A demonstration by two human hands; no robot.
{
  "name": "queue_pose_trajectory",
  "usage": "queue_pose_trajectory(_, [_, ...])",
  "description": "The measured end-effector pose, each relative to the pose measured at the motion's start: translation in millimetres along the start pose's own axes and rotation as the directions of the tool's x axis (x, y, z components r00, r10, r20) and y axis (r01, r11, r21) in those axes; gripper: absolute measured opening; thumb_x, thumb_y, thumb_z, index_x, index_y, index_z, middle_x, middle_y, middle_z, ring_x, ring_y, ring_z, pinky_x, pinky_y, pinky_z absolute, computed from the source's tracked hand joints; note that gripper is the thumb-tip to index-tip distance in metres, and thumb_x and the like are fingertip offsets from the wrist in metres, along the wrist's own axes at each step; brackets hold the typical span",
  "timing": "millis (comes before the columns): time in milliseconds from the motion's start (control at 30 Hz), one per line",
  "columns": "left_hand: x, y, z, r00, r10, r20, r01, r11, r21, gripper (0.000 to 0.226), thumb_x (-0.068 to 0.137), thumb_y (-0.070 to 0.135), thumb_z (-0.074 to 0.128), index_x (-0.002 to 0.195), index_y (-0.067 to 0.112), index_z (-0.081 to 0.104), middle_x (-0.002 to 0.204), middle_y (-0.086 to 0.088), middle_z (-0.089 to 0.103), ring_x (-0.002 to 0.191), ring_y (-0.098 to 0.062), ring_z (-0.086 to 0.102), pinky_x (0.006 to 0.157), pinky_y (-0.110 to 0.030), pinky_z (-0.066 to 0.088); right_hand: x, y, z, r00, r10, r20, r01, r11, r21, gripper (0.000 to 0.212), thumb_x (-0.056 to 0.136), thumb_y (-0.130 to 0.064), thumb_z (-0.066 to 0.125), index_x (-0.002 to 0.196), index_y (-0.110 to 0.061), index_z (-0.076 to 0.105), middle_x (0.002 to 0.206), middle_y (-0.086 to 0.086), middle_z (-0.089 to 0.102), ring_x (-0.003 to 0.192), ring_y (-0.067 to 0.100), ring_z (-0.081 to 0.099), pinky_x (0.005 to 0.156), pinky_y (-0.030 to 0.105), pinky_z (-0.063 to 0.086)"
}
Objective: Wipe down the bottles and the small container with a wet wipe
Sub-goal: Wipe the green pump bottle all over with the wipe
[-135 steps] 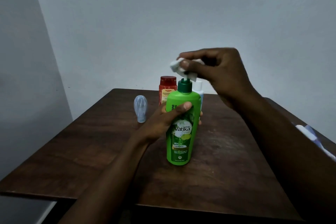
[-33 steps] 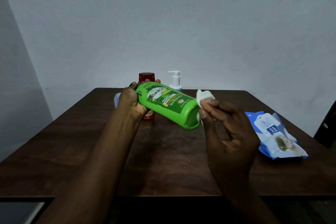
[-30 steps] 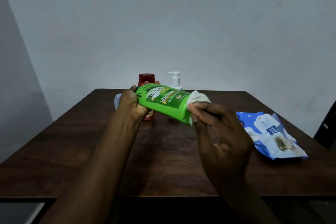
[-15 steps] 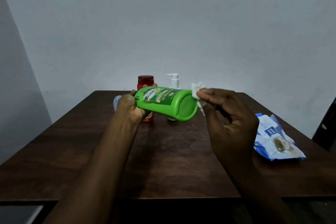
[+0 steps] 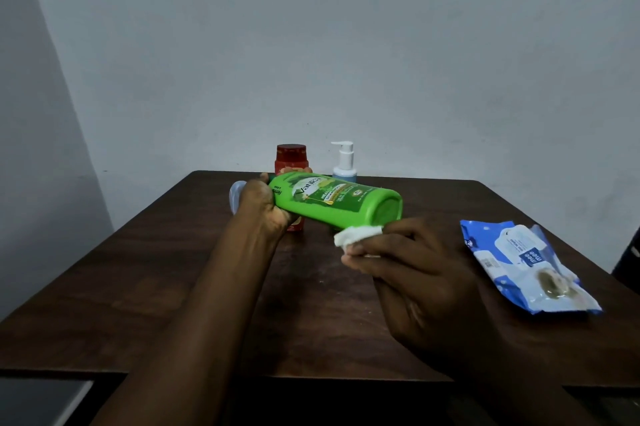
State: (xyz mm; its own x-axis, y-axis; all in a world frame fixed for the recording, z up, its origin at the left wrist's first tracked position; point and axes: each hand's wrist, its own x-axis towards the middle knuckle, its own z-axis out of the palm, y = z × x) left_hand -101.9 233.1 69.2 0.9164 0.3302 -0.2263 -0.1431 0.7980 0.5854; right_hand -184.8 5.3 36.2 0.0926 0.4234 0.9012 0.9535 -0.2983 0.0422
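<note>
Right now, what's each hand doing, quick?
Left hand: closed, gripping the green bottle by its top end.
Right hand: closed, pinching the wet wipe.

Green bottle (image 5: 337, 206); white wipe (image 5: 356, 235); blue-white pack (image 5: 526, 266).

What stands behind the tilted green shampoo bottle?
A red-capped container and a white pump bottle stand behind the green bottle; it covers much of both. The left hand mostly hides a pale blue object.
</note>
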Motion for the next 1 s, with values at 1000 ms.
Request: queue_pose_trajectory(1000, [-10.8,-3.9,20.5,0.945,0.184,0.269,-0.148,0.978,-0.149,0.038,0.106,0.037,0.040,0.081,0.012,0.055,0.074,-0.003,0.065,0.077,-0.031,0.074,0.085,-0.044,0.055,-1.4,12.7,0.8,0.292,0.932,0.212,-0.472,-0.052,0.880,0.026,0.074,-0.021,0.065,0.096,-0.008,0.071,0.092,0.002,0.078,0.086,0.012,0.074,0.074,0.023,0.061])
